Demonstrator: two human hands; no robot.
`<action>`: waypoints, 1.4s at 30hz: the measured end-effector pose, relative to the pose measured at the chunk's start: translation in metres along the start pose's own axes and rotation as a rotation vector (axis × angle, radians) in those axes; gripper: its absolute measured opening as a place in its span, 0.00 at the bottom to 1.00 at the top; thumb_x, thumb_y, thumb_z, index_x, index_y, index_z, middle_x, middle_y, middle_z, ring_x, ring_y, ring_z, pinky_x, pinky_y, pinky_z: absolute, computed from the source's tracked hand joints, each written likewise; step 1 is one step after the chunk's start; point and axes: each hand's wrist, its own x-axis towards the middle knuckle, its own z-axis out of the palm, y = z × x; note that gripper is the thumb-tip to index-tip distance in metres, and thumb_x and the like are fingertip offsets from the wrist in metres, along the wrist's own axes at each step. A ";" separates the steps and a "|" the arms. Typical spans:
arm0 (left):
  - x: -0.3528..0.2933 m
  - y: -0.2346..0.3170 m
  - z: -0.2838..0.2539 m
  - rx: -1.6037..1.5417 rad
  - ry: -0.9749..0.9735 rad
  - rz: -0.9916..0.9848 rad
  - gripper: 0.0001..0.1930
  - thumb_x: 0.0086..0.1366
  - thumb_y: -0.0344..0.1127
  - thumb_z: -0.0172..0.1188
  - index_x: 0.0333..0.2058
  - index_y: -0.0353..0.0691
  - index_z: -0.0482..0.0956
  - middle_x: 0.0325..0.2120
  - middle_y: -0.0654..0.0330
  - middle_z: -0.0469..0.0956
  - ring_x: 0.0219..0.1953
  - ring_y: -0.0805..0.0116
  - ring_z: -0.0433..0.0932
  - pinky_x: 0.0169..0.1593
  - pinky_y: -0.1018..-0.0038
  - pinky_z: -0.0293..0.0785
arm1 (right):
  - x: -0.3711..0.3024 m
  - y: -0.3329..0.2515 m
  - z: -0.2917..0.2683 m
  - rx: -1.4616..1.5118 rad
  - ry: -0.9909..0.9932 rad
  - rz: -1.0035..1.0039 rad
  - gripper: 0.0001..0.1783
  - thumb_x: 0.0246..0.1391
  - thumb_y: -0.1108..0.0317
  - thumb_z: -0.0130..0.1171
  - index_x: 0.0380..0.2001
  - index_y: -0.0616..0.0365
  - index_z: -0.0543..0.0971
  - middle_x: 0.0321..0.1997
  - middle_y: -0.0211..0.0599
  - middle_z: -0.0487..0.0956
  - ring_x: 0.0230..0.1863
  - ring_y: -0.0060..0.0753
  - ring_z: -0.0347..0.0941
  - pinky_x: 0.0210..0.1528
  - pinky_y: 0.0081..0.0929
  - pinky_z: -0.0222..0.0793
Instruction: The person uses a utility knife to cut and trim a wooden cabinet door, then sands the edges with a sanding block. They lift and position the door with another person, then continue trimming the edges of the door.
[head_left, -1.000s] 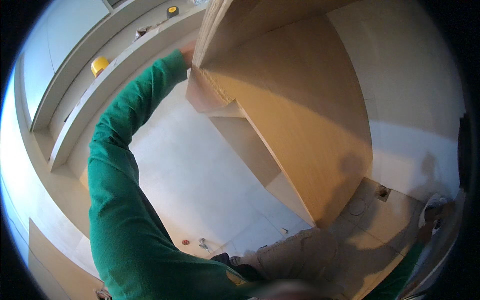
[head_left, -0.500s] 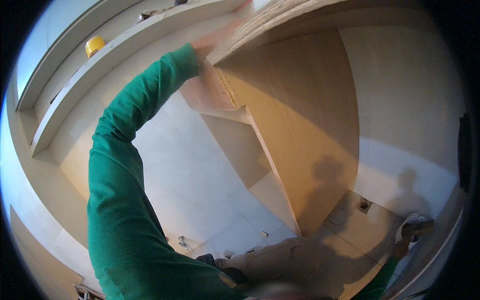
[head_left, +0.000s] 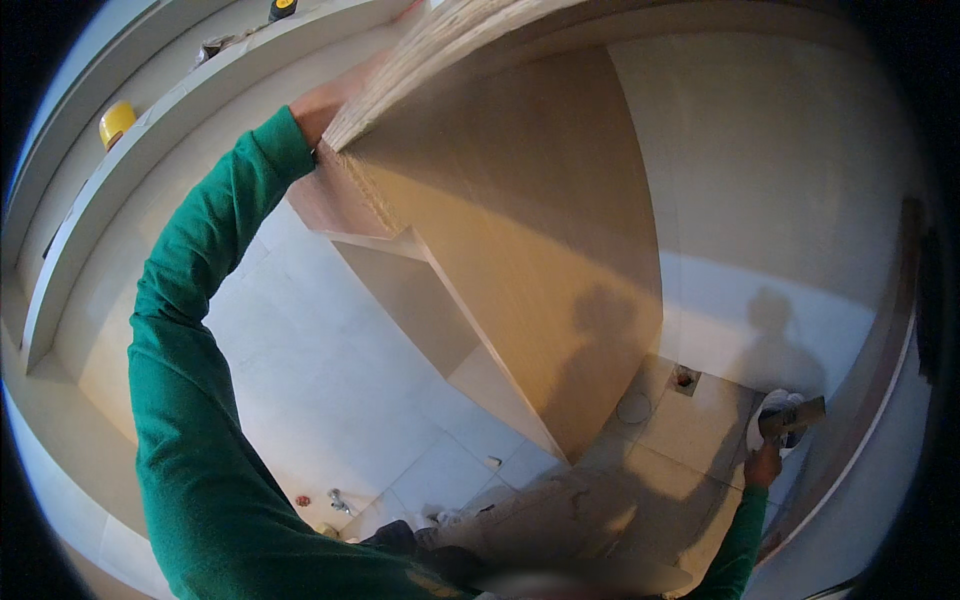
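My left hand (head_left: 325,105), in a green sleeve, reaches to the near left corner of a thick wooden board (head_left: 440,55) with a rough layered edge. It touches the corner, but its fingers are mostly hidden behind that edge. Below the board stands a tan wooden panel (head_left: 530,230), part of a cabinet-like frame with an open side. Low on the right, my right hand (head_left: 764,466) is closed around a tool with a brown block-like end (head_left: 796,414). Its exact kind cannot be made out. Behind the tool is a white shoe (head_left: 762,418).
A ledge (head_left: 130,155) along the left wall carries a yellow container (head_left: 117,122) and a yellow-and-black round thing (head_left: 283,9). A metal tap (head_left: 340,501) sits low on the pale wall. A square hole (head_left: 684,380) opens in the tiled floor (head_left: 690,430). A long board (head_left: 850,450) leans at right.
The view has turned, so the cabinet and ledge sit further left. My right hand and its tool show more fully. My left hand is still at the board's corner.
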 end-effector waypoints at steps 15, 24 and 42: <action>0.007 0.005 0.005 -0.011 -0.018 0.226 0.40 0.88 0.65 0.42 0.77 0.33 0.71 0.77 0.42 0.71 0.79 0.50 0.69 0.82 0.60 0.64 | 0.039 -0.489 -0.459 1.093 0.376 -0.724 0.36 0.77 0.47 0.61 0.77 0.59 0.75 0.77 0.57 0.78 0.77 0.60 0.73 0.83 0.51 0.63; 0.022 -0.014 -0.012 -0.038 0.007 0.258 0.43 0.86 0.68 0.45 0.75 0.32 0.75 0.74 0.39 0.74 0.74 0.48 0.74 0.78 0.59 0.69 | 0.022 -0.592 -0.534 1.239 0.698 -0.746 0.28 0.75 0.53 0.61 0.65 0.65 0.81 0.68 0.59 0.81 0.66 0.67 0.75 0.71 0.59 0.71; 0.011 -0.001 -0.002 0.020 0.002 0.199 0.41 0.85 0.66 0.47 0.72 0.32 0.77 0.71 0.39 0.76 0.71 0.48 0.76 0.76 0.59 0.70 | -0.075 -0.476 -0.404 1.560 0.179 -0.357 0.17 0.77 0.67 0.62 0.63 0.61 0.85 0.53 0.47 0.90 0.51 0.36 0.89 0.56 0.35 0.82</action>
